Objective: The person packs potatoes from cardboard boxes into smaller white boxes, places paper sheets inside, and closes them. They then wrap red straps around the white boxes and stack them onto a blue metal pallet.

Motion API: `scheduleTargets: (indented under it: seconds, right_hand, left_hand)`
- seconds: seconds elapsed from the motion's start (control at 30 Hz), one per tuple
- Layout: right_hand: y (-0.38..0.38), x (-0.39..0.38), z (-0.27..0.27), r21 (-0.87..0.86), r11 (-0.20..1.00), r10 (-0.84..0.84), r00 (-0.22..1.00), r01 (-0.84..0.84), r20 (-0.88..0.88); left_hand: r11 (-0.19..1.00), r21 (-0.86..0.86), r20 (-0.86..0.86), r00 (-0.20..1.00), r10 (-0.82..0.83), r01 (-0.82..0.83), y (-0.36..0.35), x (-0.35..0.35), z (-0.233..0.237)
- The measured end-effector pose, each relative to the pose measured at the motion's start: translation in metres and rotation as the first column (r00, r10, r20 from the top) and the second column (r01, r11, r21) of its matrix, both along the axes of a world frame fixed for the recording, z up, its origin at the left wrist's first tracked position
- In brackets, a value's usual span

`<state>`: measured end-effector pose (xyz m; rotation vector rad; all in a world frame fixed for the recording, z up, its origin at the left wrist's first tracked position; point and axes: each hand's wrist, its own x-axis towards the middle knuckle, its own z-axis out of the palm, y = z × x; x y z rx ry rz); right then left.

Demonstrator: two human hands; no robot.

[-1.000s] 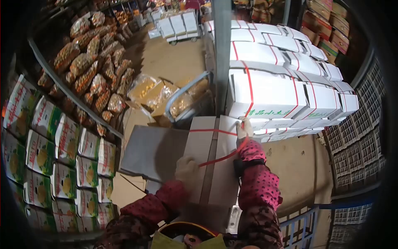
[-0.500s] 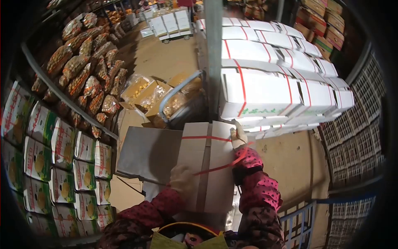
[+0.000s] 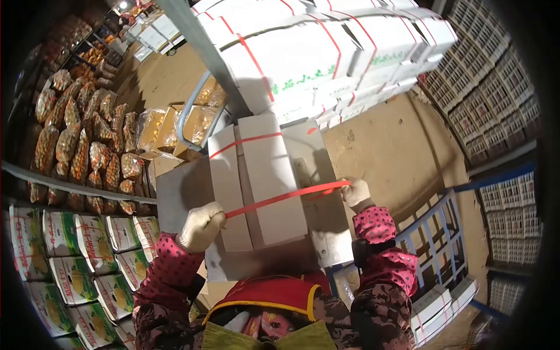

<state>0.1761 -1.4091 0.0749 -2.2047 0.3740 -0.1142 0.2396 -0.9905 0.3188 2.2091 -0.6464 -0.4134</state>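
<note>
A closed white carton (image 3: 274, 198) lies in front of me on a grey metal table (image 3: 179, 198). One red strap (image 3: 248, 141) crosses its far end. A second red strap (image 3: 280, 201) is stretched over the near half, from hand to hand. My left hand (image 3: 201, 226), in a pale glove, is closed around one end just past the carton's left edge. Also gloved, my right hand (image 3: 357, 192) pinches the other end to the right of the carton, above the table's edge. Whether the strap passes beneath the carton is hidden.
White cartons with red straps (image 3: 291, 55) are stacked ahead, behind a metal post (image 3: 204, 52). Green-and-white boxes (image 3: 73, 280) stand at left, with net bags (image 3: 79, 146) beyond. A blue metal frame (image 3: 434, 230) and crates (image 3: 507, 192) are at right.
My left hand has come off the carton's top and moved left with the strap. My right hand has left the far corner and come nearer. The slack strap is now stretched across.
</note>
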Motion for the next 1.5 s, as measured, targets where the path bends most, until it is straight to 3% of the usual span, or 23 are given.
scheduleTargets:
  seconds: [0.07, 0.17, 0.2, 0.3, 0.4, 0.5, 0.7, 0.9, 0.97, 1.2, 1.4, 1.5]
  right_hand:
    - [0.017, -0.019, -0.016, 0.244, 0.969, -0.024, 1.000, 0.024, -0.004]
    - [0.032, -0.039, -0.023, -0.006, 1.000, 0.027, 0.982, -0.026, 0.188]
    - [0.036, -0.043, -0.028, -0.127, 0.992, 0.037, 0.995, -0.025, 0.097]
    - [0.046, -0.051, -0.008, -0.203, 0.979, -0.049, 0.997, 0.035, -0.066]
    - [0.055, -0.053, -0.017, -0.273, 0.962, -0.026, 0.994, -0.005, -0.110]
    - [0.068, -0.048, -0.039, -0.250, 0.964, 0.068, 0.991, -0.094, -0.112]
    - [0.113, -0.030, -0.052, -0.104, 0.993, 0.032, 0.984, -0.051, -0.176]
    - [0.106, -0.027, -0.058, -0.149, 0.986, 0.050, 0.990, -0.069, -0.130]
    - [0.109, -0.027, -0.062, -0.141, 0.987, 0.070, 0.996, -0.078, -0.061]
    - [0.093, -0.028, -0.060, -0.240, 0.962, 0.079, 0.975, -0.129, -0.207]
    - [0.099, -0.041, -0.065, -0.195, 0.980, 0.006, 0.979, -0.047, -0.205]
    - [0.130, -0.030, -0.072, -0.103, 0.994, -0.045, 0.995, 0.035, -0.093]
  left_hand:
    - [0.998, 0.041, -0.086, 0.995, 0.057, -0.054, -0.020, -0.008, 0.006]
    - [0.991, 0.107, -0.094, 0.992, 0.086, -0.075, -0.046, -0.012, 0.019]
    - [0.989, 0.108, -0.088, 0.990, 0.112, -0.102, -0.053, -0.015, 0.020]
    - [0.987, 0.050, -0.090, 0.984, 0.155, -0.151, -0.058, -0.014, 0.016]
    - [0.984, 0.038, -0.079, 0.981, 0.178, -0.175, -0.065, -0.017, 0.022]
    - [0.991, 0.019, -0.023, 0.991, 0.133, -0.133, -0.062, -0.018, 0.021]
    - [0.994, 0.063, 0.028, 0.996, 0.084, -0.086, -0.081, -0.032, 0.039]
    - [0.990, 0.135, 0.229, 0.973, -0.008, -0.024, -0.082, -0.035, 0.038]
    - [0.998, 0.061, 0.291, 0.956, -0.045, 0.028, -0.081, -0.033, 0.025]
    - [0.997, 0.058, 0.317, 0.946, -0.068, 0.052, -0.079, -0.035, 0.031]
    - [0.996, 0.062, 0.323, 0.942, -0.086, 0.070, -0.080, -0.038, 0.027]
    - [0.998, 0.044, 0.378, 0.923, -0.063, 0.050, -0.078, -0.037, 0.027]
